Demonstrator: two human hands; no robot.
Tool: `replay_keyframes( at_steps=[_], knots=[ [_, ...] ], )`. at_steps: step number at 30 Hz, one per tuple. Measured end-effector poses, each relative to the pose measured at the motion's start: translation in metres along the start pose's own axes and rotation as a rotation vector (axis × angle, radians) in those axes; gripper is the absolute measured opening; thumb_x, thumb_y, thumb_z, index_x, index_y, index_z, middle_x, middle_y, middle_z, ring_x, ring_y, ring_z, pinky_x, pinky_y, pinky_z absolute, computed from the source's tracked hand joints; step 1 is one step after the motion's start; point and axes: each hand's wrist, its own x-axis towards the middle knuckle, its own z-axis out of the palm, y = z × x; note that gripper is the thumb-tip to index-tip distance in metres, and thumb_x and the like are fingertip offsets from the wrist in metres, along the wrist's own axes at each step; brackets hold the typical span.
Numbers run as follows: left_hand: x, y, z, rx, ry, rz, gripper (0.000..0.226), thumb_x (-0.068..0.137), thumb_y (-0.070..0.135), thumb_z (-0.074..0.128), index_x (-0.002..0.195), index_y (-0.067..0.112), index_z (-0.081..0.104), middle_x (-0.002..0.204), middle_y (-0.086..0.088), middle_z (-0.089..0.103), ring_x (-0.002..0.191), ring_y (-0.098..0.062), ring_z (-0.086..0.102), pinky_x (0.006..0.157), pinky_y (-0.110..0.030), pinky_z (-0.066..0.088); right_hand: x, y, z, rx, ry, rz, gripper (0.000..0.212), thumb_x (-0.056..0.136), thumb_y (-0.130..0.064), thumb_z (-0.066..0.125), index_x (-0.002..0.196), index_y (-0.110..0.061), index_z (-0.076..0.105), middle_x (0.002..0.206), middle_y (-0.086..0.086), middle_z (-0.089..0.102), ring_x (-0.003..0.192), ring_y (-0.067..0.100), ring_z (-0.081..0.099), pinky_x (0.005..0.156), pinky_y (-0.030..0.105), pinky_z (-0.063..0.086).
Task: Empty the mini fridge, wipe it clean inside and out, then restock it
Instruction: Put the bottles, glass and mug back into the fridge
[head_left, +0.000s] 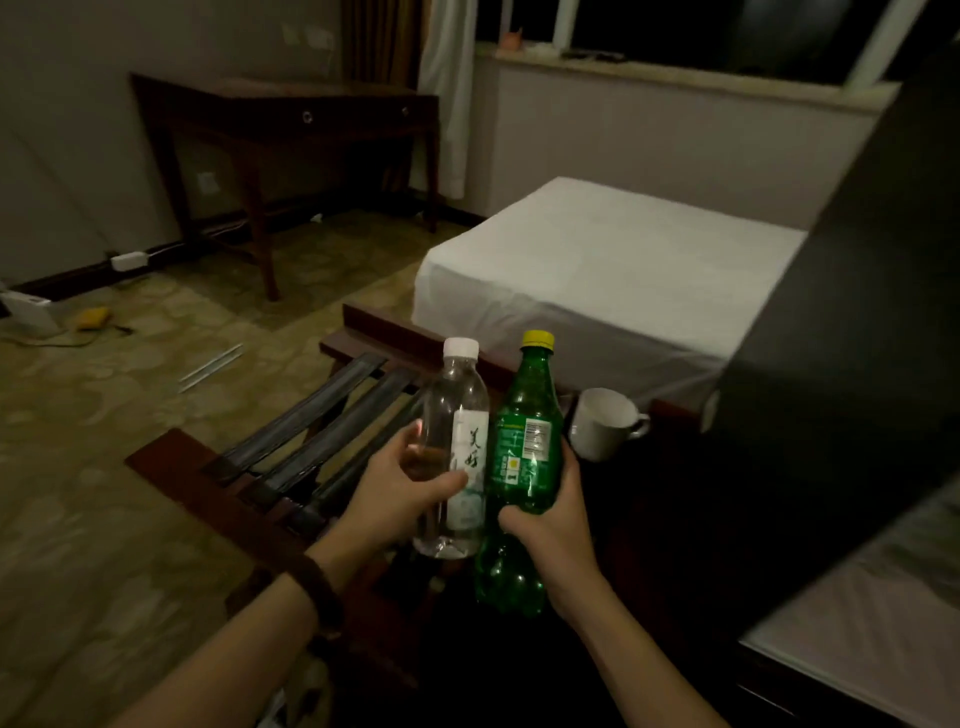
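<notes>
My left hand (402, 491) grips a clear water bottle (457, 415) with a white cap and a white label, held upright. Right beside it, my right hand (545, 525) holds a green soda bottle (524, 431) with a yellow cap, also upright. The two bottles touch side by side above a dark surface (649, 519). A large black panel (857, 338), perhaps the fridge door, fills the right side; the fridge's inside is hidden.
A white mug (605, 423) stands on the dark surface just right of the bottles. A wooden luggage rack (311, 447) with dark straps is below left. A white bed (597, 270) lies behind, a dark desk (291, 119) at the far wall, cables and a power strip (127, 260) on the floor.
</notes>
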Motion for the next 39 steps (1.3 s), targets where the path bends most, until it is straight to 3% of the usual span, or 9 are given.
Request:
replay_keyframes(
  at_steps=[3,7,14,18,21,25,30,35,39],
  knots=[
    [-0.036,0.015,0.034,0.042,-0.076,0.019,0.041,0.078,-0.002,0.065,0.092,0.033,0.048,0.098,0.003,0.062,0.088,-0.009,0.061,0.072,-0.026,0.051,-0.043,-0.02,-0.033,-0.002,0.03,-0.05,0.093,0.052,-0.004,0.063,0.133,-0.033,0.03,0.11,-0.007,0.056,0.09,0.003,0.061,0.063,0.014,0.049],
    [-0.086,0.034,0.069,0.087,-0.153,0.07,0.042,0.079,-0.002,0.064,0.099,0.032,0.052,0.099,0.004,0.065,0.093,-0.009,0.064,0.074,-0.025,0.054,-0.095,-0.035,-0.07,0.032,0.088,-0.117,0.083,0.066,0.001,0.077,0.125,-0.035,0.032,0.108,-0.011,0.059,0.089,-0.003,0.062,0.066,0.013,0.05],
    [-0.155,0.059,0.142,0.013,-0.217,0.188,0.039,0.065,0.002,0.078,0.093,0.021,0.059,0.078,0.013,0.072,0.075,-0.004,0.068,0.062,-0.016,0.051,-0.167,-0.054,-0.131,-0.009,0.266,-0.242,0.07,0.072,-0.004,0.075,0.125,-0.029,0.035,0.107,-0.015,0.055,0.086,-0.015,0.058,0.068,0.006,0.047],
    [-0.167,0.061,0.185,-0.004,-0.264,0.202,0.045,0.059,0.012,0.083,0.097,0.021,0.061,0.085,0.01,0.073,0.084,-0.008,0.069,0.071,-0.021,0.054,-0.187,-0.053,-0.17,-0.053,0.389,-0.282,0.064,0.07,0.0,0.075,0.11,-0.035,0.041,0.105,-0.013,0.056,0.089,-0.007,0.06,0.07,0.014,0.049],
    [-0.167,0.056,0.219,0.053,-0.308,0.222,0.06,0.053,0.024,0.088,0.106,0.023,0.06,0.097,0.006,0.072,0.092,-0.01,0.068,0.084,-0.033,0.054,-0.2,-0.048,-0.203,-0.069,0.483,-0.284,0.071,0.067,0.003,0.077,0.116,-0.03,0.038,0.105,-0.015,0.053,0.094,-0.003,0.057,0.071,0.014,0.046],
    [-0.156,0.048,0.269,0.092,-0.282,0.252,0.066,0.058,0.019,0.086,0.109,0.03,0.046,0.103,0.01,0.065,0.093,-0.001,0.063,0.08,-0.02,0.052,-0.202,-0.037,-0.245,-0.172,0.574,-0.283,0.075,0.065,-0.002,0.08,0.117,-0.031,0.034,0.103,-0.025,0.044,0.089,-0.015,0.048,0.068,0.001,0.039],
    [-0.126,0.036,0.318,0.106,-0.281,0.256,0.073,0.064,0.017,0.082,0.122,0.022,0.038,0.114,0.005,0.059,0.101,-0.008,0.06,0.079,-0.017,0.049,-0.182,-0.016,-0.282,-0.232,0.664,-0.221,0.072,0.061,-0.017,0.085,0.107,-0.044,0.037,0.105,-0.012,0.054,0.096,0.007,0.055,0.078,0.021,0.043],
    [-0.096,0.031,0.346,0.085,-0.268,0.285,0.069,0.072,0.008,0.077,0.123,0.026,0.035,0.113,0.005,0.06,0.095,-0.003,0.06,0.077,-0.012,0.049,-0.153,-0.004,-0.304,-0.29,0.705,-0.217,0.079,0.058,-0.02,0.087,0.119,-0.031,0.039,0.104,-0.01,0.054,0.099,0.012,0.055,0.08,0.025,0.045],
    [-0.074,0.023,0.355,0.102,-0.231,0.294,0.068,0.071,0.012,0.077,0.124,0.026,0.037,0.124,0.006,0.052,0.11,-0.007,0.052,0.087,-0.018,0.043,-0.129,-0.002,-0.317,-0.27,0.717,-0.21,0.086,0.059,-0.016,0.087,0.131,-0.019,0.039,0.106,-0.009,0.055,0.099,0.011,0.056,0.085,0.03,0.047]
  ],
)
